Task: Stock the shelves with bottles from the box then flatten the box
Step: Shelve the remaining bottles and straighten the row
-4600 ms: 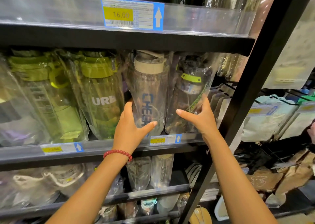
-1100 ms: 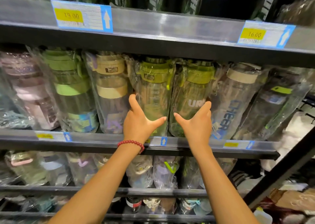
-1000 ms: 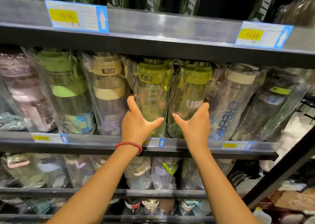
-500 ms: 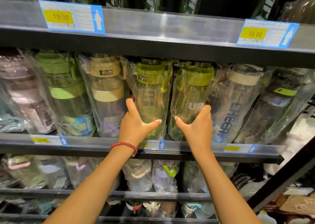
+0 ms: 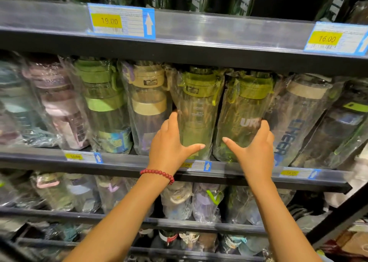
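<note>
Both hands were up on the middle shelf (image 5: 127,163) in the centre of the frame. The left hand (image 5: 169,142) had its fingers along the left side of a green-lidded bottle (image 5: 196,110) in a clear plastic bag, thumb stretched across the front near the base, so the grip was wide and pressing rather than wrapped. The right hand (image 5: 256,148) did the same on the next green bottle (image 5: 243,118) with white "UR" lettering, fingers on its right side and thumb pointing left. The two bottles stood upright and touching each other. A red bead bracelet (image 5: 158,174) sat on the left wrist.

To the right leaned a beige-capped bottle (image 5: 298,118) marked "CHEER" in blue. Left of centre stood another beige-capped one (image 5: 148,106), then a green one (image 5: 103,102); the far-left ones were too blurry to call, maybe pink. Yellow price tags reading 19.00 (image 5: 106,20) and 16.00 (image 5: 326,38) hung on the shelf rail above.
</note>
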The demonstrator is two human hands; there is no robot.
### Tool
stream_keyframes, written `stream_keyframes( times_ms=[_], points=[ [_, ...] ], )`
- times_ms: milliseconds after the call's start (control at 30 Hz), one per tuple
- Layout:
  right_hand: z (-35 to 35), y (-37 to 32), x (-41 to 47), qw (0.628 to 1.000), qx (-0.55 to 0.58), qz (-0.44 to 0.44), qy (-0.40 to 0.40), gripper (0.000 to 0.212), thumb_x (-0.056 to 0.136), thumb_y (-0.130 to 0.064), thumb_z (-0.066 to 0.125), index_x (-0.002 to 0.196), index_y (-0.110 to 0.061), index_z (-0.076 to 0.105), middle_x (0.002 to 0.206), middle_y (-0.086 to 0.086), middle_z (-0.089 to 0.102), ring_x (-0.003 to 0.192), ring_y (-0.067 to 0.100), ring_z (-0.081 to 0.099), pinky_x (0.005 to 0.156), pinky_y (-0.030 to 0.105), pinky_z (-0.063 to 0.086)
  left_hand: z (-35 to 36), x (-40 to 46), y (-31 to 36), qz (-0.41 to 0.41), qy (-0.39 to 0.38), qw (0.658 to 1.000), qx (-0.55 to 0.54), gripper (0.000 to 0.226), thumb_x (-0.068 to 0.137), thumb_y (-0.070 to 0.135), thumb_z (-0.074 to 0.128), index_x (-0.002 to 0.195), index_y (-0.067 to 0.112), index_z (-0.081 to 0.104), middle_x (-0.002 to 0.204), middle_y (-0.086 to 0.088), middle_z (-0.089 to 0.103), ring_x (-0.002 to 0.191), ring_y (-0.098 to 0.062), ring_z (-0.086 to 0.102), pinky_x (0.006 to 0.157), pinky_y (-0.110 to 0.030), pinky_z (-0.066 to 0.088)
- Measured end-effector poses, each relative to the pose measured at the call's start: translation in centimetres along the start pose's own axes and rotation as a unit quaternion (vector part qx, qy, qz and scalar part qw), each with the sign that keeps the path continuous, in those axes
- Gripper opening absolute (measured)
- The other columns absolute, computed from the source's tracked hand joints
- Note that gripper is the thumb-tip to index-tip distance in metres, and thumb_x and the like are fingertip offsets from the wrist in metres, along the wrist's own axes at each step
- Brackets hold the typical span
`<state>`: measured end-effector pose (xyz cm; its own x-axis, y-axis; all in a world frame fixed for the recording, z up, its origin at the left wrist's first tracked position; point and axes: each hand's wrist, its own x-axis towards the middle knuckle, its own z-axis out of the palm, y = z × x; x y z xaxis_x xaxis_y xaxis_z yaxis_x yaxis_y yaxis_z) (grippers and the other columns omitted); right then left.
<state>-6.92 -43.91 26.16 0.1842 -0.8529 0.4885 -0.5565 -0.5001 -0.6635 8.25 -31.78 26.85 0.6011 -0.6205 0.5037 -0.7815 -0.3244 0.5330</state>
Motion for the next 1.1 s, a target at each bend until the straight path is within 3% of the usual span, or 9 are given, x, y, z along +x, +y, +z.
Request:
stream_keyframes(
  times_ms=[200, 333, 533, 700, 900, 1100],
  points=[
    [-0.9, -3.4, -4.0, 0.987, -0.043, -0.104, 0.114, 0.091, 0.070, -0.040, 0.080, 0.139, -0.002, 0.037, 0.133, 0.021, 0.047, 0.124, 0.038, 0.042, 0.099, 0.043, 0.036, -4.9, -2.2, -3.5, 0.106, 0.137, 0.983, 0.067, 0.087, 0.063, 0.059, 0.074, 0.128, 0.006, 0.051, 0.120, -0.010, 0.059, 0.109, -0.030, 0.056, 0.093, -0.037, 0.044],
    [0.6, -7.0, -6.8, 0.977, -0.083, -0.180, 0.081, 0.092, 0.068, -0.050, 0.076, 0.137, 0.000, 0.042, 0.130, 0.021, 0.050, 0.119, 0.040, 0.048, 0.095, 0.047, 0.041, -7.4, -2.8, -7.2, 0.084, 0.157, 0.974, 0.139, 0.097, 0.062, 0.066, 0.070, 0.132, 0.003, 0.047, 0.131, -0.016, 0.050, 0.121, -0.036, 0.047, 0.102, -0.045, 0.041],
    [4.7, -12.0, -9.3, 0.961, -0.086, -0.264, 0.007, 0.088, 0.066, -0.048, 0.079, 0.134, -0.001, 0.050, 0.126, 0.021, 0.056, 0.114, 0.040, 0.054, 0.086, 0.047, 0.051, -10.6, -2.2, -11.8, 0.048, 0.146, 0.965, 0.214, 0.103, 0.061, 0.069, 0.069, 0.135, 0.003, 0.043, 0.136, -0.018, 0.045, 0.124, -0.038, 0.043, 0.101, -0.049, 0.041],
    [7.3, -14.3, -9.0, 0.967, -0.066, -0.242, -0.037, 0.094, 0.067, -0.046, 0.080, 0.139, -0.001, 0.041, 0.127, 0.018, 0.053, 0.114, 0.037, 0.053, 0.083, 0.044, 0.051, -11.6, -1.2, -13.7, 0.048, 0.159, 0.967, 0.194, 0.101, 0.059, 0.060, 0.077, 0.134, 0.003, 0.042, 0.135, -0.015, 0.046, 0.121, -0.035, 0.044, 0.098, -0.045, 0.043],
    [9.8, -15.1, -8.2, 0.980, -0.069, -0.181, -0.051, 0.107, 0.076, -0.053, 0.070, 0.149, -0.002, 0.011, 0.139, 0.014, 0.039, 0.126, 0.029, 0.039, 0.095, 0.034, 0.042, -11.3, -0.5, -14.7, -0.010, 0.192, 0.974, 0.124, 0.106, 0.059, 0.057, 0.080, 0.137, 0.000, 0.036, 0.133, -0.020, 0.044, 0.123, -0.035, 0.043, 0.097, -0.046, 0.045],
    [11.2, -15.3, -7.5, 0.987, -0.045, -0.140, -0.070, 0.103, 0.076, -0.052, 0.071, 0.145, 0.002, 0.017, 0.131, 0.015, 0.041, 0.122, 0.031, 0.039, 0.096, 0.032, 0.037, -10.5, 1.4, -15.1, -0.071, 0.136, 0.984, 0.091, 0.118, 0.058, 0.062, 0.078, 0.144, 0.004, 0.022, 0.141, -0.016, 0.039, 0.128, -0.032, 0.041, 0.096, -0.042, 0.043]
  ],
)
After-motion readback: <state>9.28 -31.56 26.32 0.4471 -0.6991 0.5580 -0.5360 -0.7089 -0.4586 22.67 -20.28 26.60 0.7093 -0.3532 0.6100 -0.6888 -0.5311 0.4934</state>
